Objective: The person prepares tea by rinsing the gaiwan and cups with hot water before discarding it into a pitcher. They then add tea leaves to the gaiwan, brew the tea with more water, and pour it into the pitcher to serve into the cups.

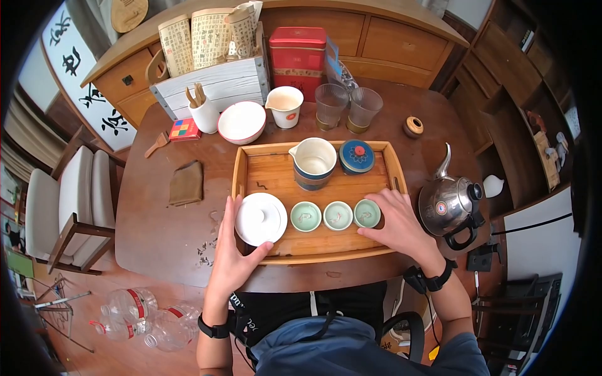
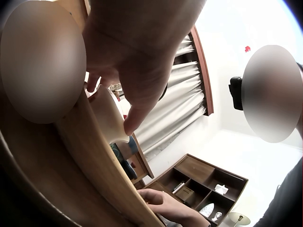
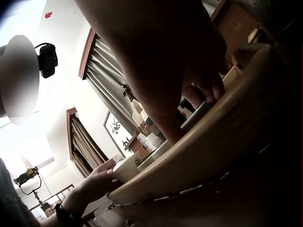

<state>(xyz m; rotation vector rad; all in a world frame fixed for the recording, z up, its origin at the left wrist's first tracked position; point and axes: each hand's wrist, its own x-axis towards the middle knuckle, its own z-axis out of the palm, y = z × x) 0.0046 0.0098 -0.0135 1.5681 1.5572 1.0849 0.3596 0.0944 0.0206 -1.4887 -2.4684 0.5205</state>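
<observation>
In the head view, my left hand (image 1: 233,263) holds the white lidded tea bowl (image 1: 273,220) at the left of a wooden tray (image 1: 313,252), fingers along its outer side and thumb at its near edge. My right hand (image 1: 401,224) grips the rightmost green teacup (image 1: 367,214) between thumb and fingers. Two more green teacups, a left one (image 1: 305,217) and a middle one (image 1: 338,215), stand in line between the hands. Behind them on the tray are a spouted pitcher (image 1: 313,164) with a blue band and a round blue lidded jar (image 1: 357,157).
A steel kettle (image 1: 446,203) stands right of the tray. Behind it are a white bowl (image 1: 242,123), a white spouted cup (image 1: 285,108), two clear glasses and a red tin (image 1: 298,59). A folded brown cloth (image 1: 186,183) lies at left, with scattered tea leaves (image 1: 204,254) nearer the edge.
</observation>
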